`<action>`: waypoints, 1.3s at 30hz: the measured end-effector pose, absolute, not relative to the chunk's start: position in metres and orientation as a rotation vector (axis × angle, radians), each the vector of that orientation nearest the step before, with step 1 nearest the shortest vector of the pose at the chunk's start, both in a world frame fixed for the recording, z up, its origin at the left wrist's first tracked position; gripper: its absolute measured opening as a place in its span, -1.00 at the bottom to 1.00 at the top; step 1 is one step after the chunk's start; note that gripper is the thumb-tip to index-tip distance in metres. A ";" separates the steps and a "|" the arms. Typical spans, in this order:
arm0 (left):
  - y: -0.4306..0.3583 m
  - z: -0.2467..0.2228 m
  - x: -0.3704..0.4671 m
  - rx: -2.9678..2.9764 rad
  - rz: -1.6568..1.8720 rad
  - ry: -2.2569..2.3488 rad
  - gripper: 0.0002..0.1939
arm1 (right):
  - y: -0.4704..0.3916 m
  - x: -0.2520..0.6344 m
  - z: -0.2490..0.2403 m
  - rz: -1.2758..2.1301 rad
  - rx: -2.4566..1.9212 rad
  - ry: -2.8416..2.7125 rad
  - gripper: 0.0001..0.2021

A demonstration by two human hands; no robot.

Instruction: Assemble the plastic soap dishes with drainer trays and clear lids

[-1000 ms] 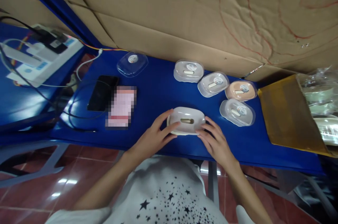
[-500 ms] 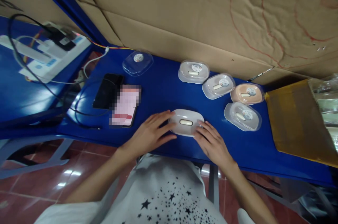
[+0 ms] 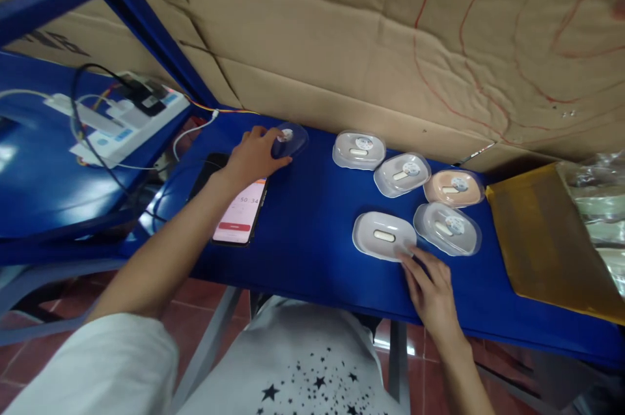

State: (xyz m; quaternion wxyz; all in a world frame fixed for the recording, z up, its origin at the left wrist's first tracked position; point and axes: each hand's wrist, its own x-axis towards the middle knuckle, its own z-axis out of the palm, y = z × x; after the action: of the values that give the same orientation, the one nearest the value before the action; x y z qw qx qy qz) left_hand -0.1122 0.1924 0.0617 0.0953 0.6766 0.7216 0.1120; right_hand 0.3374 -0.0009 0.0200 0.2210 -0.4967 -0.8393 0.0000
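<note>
Head view: left grip (image 3: 254, 156) parted at clear lid (image 3: 297, 140) edge, right grip (image 3: 433, 291) at dish (image 3: 383, 247) rim, holds unclear; blue tabletop (image 3: 310, 213) between.

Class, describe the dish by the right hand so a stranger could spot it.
On the blue table, look left of the taped cardboard box to the dishes. The pale dish has the right hand at its rim. Its four neighbours wear clear lids with stickers; it has none.

Counter (image 3: 303, 226) is solid blue. Front dish (image 3: 384, 221) is whitish, centre piece (image 3: 384, 236) cream; far-right dish (image 3: 442, 191) is peach. Shirt (image 3: 293, 337) is white with black stars. Cardboard wall (image 3: 317, 24) is brown, red curvy lines.
</note>
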 end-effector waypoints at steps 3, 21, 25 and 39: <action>0.176 0.067 -0.105 1.991 0.561 1.980 -0.50 | 0.015 0.313 0.024 0.095 -1.284 -2.398 -0.42; -0.012 0.023 -0.023 2.338 1.031 1.273 -0.60 | 0.002 0.274 0.022 0.468 -1.188 -2.320 -0.30; -0.002 0.019 -0.021 2.417 0.941 1.162 -0.67 | 0.003 0.276 0.017 0.362 -1.227 -2.411 -0.46; 0.070 0.045 -0.041 2.392 0.605 1.610 -0.72 | -0.006 0.318 0.033 0.261 -1.367 -2.338 -0.83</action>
State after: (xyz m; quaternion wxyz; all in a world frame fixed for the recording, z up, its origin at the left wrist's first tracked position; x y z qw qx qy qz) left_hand -0.0407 0.0703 0.0451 0.0977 0.8080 0.5438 0.2045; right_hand 0.3183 -0.0061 0.0335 0.2086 -0.4913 -0.8404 0.0939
